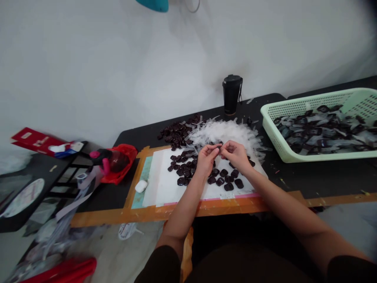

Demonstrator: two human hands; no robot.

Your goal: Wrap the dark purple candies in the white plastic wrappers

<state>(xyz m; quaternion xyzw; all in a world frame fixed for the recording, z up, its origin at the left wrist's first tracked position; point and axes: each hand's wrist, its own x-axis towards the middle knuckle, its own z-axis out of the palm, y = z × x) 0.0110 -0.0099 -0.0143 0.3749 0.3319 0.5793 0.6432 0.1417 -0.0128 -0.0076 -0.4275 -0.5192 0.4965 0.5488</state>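
Observation:
My left hand (207,158) and my right hand (235,154) meet above a white sheet (165,184) on the table. Both pinch one small dark piece (220,146) between their fingertips; its exact kind is mostly hidden by the fingers. Below and around my hands lie several dark, rounded-square pieces (229,186), spread loosely over the sheet. Just behind my hands is a heap of translucent whitish strips (226,131). A pile of glossy dark pieces (176,131) sits at the back left of it.
A pale green basket (287,153) filled with dark pieces and clear strips stands at the right. A black lidded cup (231,96) is at the back. On the left are a white case (141,186), a red tray (131,154) holding a bottle, and a red box (37,140).

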